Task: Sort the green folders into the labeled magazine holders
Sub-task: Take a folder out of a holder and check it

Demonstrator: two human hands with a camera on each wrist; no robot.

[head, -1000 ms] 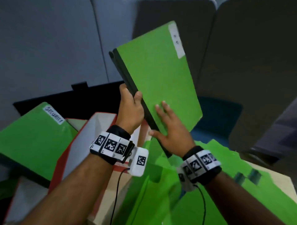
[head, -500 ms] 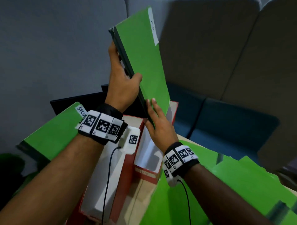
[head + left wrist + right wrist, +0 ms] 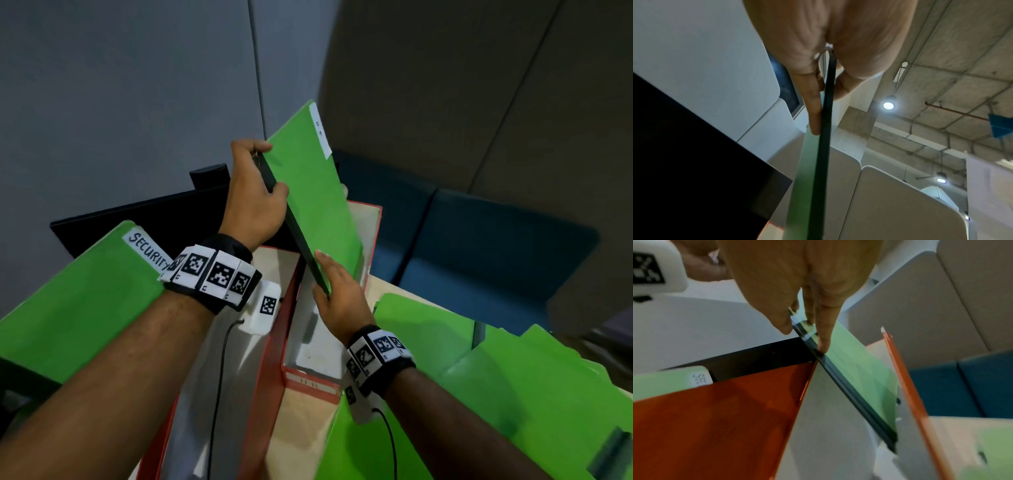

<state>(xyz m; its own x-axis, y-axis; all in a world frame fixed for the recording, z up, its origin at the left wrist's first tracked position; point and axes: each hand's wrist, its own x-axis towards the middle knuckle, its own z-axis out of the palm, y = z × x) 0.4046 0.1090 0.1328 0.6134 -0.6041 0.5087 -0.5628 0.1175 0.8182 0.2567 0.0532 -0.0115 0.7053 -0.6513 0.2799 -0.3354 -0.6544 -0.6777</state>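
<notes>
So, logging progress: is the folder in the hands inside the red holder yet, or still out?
Partly in. The folder tilts, its lower corner below the red holder's rim, its top well above.

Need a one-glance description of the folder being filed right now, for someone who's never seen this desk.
Start at the two red magazine holders in the middle of the desk; the right one carries a front label reading "H R". The green folder tilts into its top, with the left hand gripping its dark spine and the right hand at its lower edge. Unlike the "SECURITY" folder at left and those lying at right, it is held.
</notes>
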